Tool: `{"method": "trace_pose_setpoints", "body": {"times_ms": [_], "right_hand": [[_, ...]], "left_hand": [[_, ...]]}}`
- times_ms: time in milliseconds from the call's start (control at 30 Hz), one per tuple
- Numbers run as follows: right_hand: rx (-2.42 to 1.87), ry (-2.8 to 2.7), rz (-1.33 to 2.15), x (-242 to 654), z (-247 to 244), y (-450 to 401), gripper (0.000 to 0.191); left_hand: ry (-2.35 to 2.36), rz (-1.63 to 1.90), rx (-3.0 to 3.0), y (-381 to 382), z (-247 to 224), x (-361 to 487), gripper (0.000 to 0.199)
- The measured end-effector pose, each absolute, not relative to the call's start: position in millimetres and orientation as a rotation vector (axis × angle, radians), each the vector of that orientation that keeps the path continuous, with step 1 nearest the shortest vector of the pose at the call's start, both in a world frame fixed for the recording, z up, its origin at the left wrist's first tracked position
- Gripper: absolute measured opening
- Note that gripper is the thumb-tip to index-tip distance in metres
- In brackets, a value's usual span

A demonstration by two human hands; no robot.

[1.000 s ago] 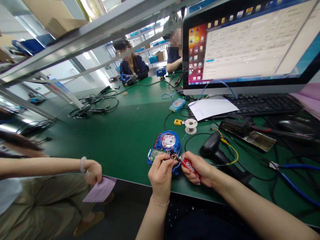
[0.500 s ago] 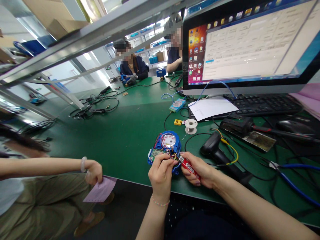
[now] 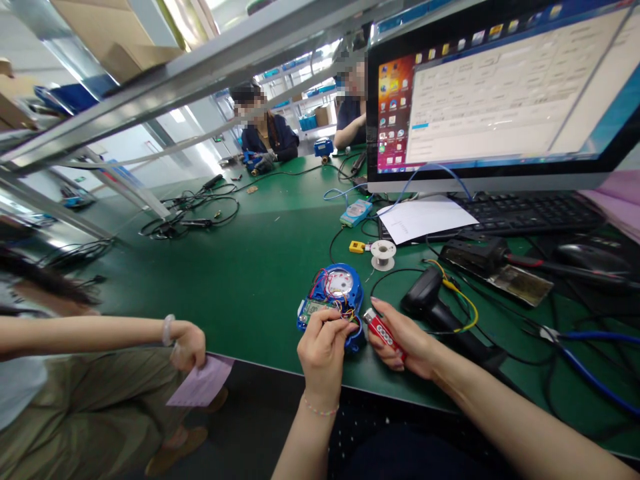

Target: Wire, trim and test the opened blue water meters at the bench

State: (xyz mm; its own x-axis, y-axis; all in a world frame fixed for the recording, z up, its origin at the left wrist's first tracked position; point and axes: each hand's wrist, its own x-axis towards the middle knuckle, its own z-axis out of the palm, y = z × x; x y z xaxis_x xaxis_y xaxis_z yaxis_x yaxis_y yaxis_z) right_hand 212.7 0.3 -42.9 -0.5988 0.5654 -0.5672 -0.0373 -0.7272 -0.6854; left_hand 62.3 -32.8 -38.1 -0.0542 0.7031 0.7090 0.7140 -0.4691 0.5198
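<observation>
A blue round meter [image 3: 354,280] with a clear dial, a small green circuit board [image 3: 311,308] and several thin coloured wires lies near the table's front edge. Over its lower side, my left hand [image 3: 323,343] is closed in a pinch at the wires [image 3: 346,309]; the fingertips partly hide what is between them. To the right of the meter, my right hand [image 3: 407,340] is wrapped round a red lighter [image 3: 384,333] with white lettering. Its metal top points up and left, a little apart from the meter. No flame is visible.
On the green table [image 3: 240,287] are a solder spool [image 3: 383,256], a yellow connector [image 3: 357,247], a black handheld scanner [image 3: 435,307] and blue-handled pliers [image 3: 590,357]. A monitor [image 3: 500,100] stands behind. At left, another person's hand [image 3: 189,345] holds pink paper [image 3: 205,381]. Two people sit across.
My right hand has drawn the lighter slightly right, away from the wires and the meter. My left hand keeps its pinch in nearly the same place.
</observation>
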Motion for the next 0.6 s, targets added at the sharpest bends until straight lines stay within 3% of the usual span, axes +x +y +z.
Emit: {"method": "trace_pose_setpoints", "body": {"times_ms": [100,233,333,600], "right_hand": [[-1.389,-1.277,1.915,218.4,-54.5,-5.8,0.057],[-1.59,-1.86,1.251,226.5,-63.3,-13.0,0.028],[-1.625,-2.031,0.974,231.9,-54.2,-8.5,0.029],[-1.111,-1.915,0.885,217.1,-24.1,21.5,0.015]], "left_hand": [[-1.637,-1.62,-2.16,-33.1,-33.3,63.5,0.005],[-1.71,-1.564,-2.172,-32.0,-25.4,66.9,0.01],[-1.731,-1.518,-2.176,-30.1,-20.7,69.4,0.005],[-1.779,-1.423,-2.179,-28.9,-18.2,72.5,0.009]]}}
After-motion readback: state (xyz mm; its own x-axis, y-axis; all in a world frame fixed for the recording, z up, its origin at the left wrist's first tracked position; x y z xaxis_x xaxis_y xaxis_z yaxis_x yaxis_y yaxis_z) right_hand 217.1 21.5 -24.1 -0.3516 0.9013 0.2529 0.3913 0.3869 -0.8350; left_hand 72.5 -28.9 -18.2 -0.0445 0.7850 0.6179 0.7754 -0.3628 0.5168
